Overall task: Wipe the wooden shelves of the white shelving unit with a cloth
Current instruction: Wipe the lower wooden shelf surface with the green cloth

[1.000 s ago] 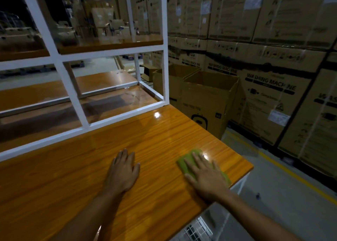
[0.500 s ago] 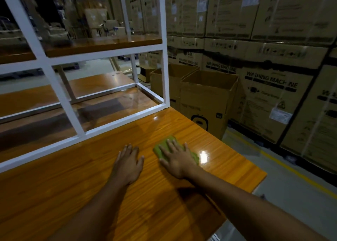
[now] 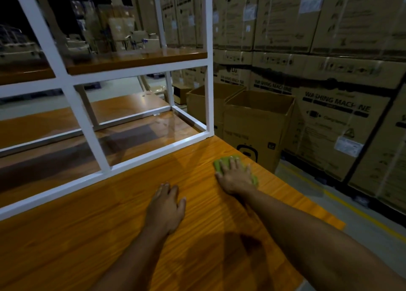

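A glossy wooden shelf top (image 3: 77, 235) fills the lower view, with the white metal frame (image 3: 90, 125) of the shelving unit rising behind it. My right hand (image 3: 236, 178) lies flat on a green cloth (image 3: 219, 164), pressing it onto the wood near the shelf's right edge, just in front of the frame's corner post. Most of the cloth is hidden under the palm. My left hand (image 3: 167, 207) rests flat on the wood to the left, fingers apart, holding nothing.
An upper wooden shelf (image 3: 136, 58) and a lower one (image 3: 123, 136) sit inside the frame. Open cardboard boxes (image 3: 257, 123) stand right of the shelf. Stacked washing-machine cartons (image 3: 336, 114) wall the right side. Grey floor with a yellow line (image 3: 360, 216) runs alongside.
My right hand has slid the cloth from the near right corner to the left, then away from me toward the frame's corner post. My left hand has stayed planted on the wood.
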